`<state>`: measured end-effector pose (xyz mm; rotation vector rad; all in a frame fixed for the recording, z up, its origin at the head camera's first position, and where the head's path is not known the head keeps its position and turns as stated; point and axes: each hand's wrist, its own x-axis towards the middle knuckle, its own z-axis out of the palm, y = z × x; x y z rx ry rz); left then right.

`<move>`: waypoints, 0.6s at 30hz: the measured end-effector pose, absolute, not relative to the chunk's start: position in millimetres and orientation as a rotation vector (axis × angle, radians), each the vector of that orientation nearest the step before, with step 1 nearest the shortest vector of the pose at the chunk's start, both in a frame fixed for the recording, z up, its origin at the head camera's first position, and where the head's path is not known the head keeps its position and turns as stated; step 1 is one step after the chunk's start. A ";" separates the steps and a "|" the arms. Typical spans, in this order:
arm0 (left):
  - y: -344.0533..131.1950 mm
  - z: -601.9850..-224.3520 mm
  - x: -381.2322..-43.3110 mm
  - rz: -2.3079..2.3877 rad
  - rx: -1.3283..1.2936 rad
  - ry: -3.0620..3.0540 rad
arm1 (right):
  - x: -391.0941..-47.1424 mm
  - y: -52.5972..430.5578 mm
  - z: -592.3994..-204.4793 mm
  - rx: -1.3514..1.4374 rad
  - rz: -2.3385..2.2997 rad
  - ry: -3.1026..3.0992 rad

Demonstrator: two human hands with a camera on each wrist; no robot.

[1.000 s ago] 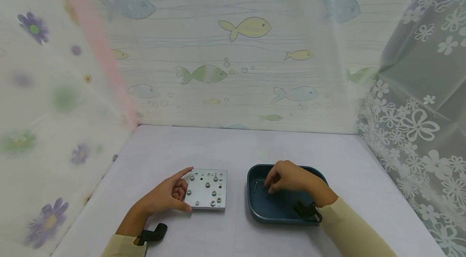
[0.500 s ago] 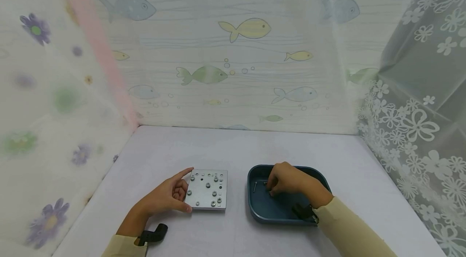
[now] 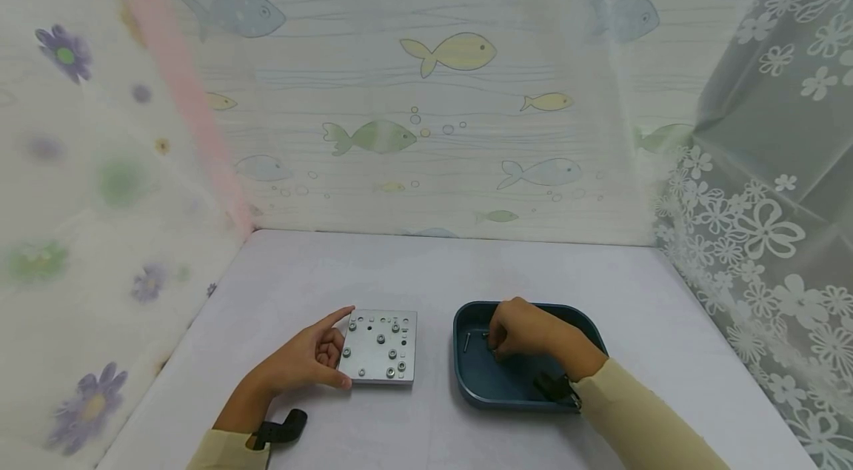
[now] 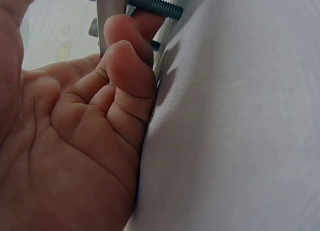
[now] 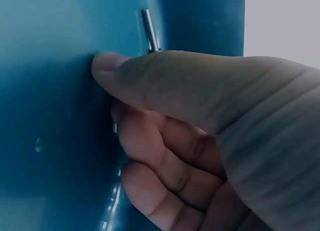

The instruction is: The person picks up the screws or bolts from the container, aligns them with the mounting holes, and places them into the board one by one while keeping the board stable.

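My left hand [image 3: 303,359] grips the left side of a square metal plate [image 3: 366,363], thumb at the near corner and index finger at the far one. Socket-head screws [image 3: 380,339] and small holes dot its top. In the left wrist view, a threaded screw end [image 4: 156,5] pokes out under the plate, beside the curled fingers [image 4: 131,66]. My right hand [image 3: 529,329] reaches down into a dark blue tray [image 3: 480,400], fingers curled in toward the thumb. A small glint shows at its fingertips in the right wrist view; I cannot tell whether they pinch a piece.
A slim metal pin [image 3: 467,341] lies in the tray left of my right hand; the right wrist view shows a metal pin [image 5: 149,28] beyond the thumb. Tray and plate stand apart on the white tabletop [image 3: 426,270], with a fish-print curtain [image 3: 413,181] behind.
My right hand has shifted slightly within the tray, its fingers drawn closer together. The left hand and the plate have stayed in place.
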<state>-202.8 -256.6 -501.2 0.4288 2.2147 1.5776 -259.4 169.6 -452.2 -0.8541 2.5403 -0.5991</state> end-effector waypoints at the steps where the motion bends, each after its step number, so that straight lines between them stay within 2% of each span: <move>1: -256.6 -501.4 -202.8 1.576 0.428 2.217 | -259.0 169.2 -451.3 -0.855 -0.595 2.542; 18: -257.3 -504.4 -203.9 1.587 0.415 2.215 | -260.8 168.0 -434.6 -0.980 -0.529 2.629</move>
